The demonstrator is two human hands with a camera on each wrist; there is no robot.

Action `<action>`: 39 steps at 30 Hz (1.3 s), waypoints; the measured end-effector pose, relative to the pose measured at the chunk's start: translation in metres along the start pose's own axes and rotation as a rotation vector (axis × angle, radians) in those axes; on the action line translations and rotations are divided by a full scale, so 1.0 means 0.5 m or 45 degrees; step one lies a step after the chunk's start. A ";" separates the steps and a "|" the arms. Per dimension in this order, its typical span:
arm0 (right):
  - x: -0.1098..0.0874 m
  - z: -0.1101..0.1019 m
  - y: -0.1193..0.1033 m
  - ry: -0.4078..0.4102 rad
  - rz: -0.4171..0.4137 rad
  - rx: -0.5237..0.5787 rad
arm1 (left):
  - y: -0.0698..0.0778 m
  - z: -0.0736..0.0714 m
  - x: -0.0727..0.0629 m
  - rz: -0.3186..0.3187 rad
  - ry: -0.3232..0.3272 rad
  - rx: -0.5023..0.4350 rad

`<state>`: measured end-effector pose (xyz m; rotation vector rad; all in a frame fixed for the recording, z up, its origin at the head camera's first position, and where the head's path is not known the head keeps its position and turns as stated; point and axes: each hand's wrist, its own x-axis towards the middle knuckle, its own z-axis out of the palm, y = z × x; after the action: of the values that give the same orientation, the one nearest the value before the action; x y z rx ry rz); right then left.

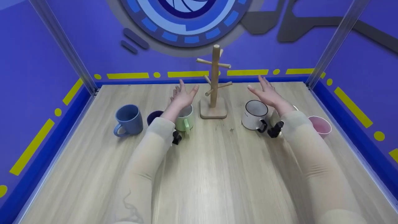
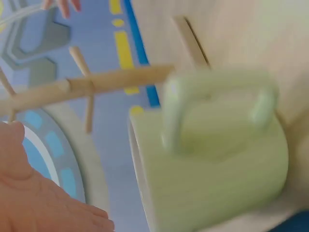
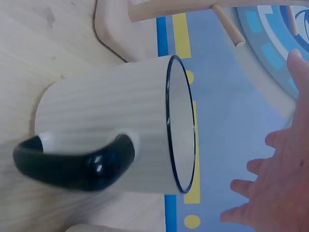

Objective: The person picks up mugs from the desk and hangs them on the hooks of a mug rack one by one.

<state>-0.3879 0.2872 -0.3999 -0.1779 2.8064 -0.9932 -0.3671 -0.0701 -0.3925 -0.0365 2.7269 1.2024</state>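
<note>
My left hand (image 1: 184,97) is held over the light green mug (image 1: 184,120), fingers extended and thumb spread, with nothing in it. In the left wrist view that green mug (image 2: 217,169) stands close, its handle toward the camera. Above and behind the white mug with a black rim and handle (image 1: 255,115) is my right hand (image 1: 269,95), also empty with fingers spread. The right wrist view shows the white mug (image 3: 111,106) upright beside the hand (image 3: 277,188). Between both hands stands a wooden mug tree (image 1: 214,77), its pegs bare.
A blue mug (image 1: 129,119) stands at the left, next to a dark purple mug (image 1: 154,117) partly behind the left arm. On the right, a pink cup (image 1: 321,125) and another pale mug (image 1: 275,118) are partly hidden by the right arm. Blue-purple walls (image 1: 93,34) enclose the wooden table (image 1: 214,174).
</note>
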 end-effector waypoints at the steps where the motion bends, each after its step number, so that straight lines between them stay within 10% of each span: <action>1: -0.003 -0.001 0.003 -0.007 -0.013 0.000 | 0.003 0.004 -0.004 0.006 -0.014 -0.040; 18: -0.063 -0.001 0.035 -0.083 -0.239 -0.087 | 0.021 0.084 -0.099 0.101 -0.272 -0.449; 28: -0.079 0.012 0.041 -0.260 -0.224 -0.228 | 0.011 0.153 -0.127 0.144 -0.383 -0.494; 39: -0.067 0.038 0.039 -0.212 -0.193 -0.274 | 0.013 0.225 -0.153 0.096 -0.484 -0.469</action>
<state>-0.3526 0.2963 -0.4234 -0.4830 2.7716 -0.6654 -0.2769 0.0139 -0.4505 0.2282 2.1763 1.5365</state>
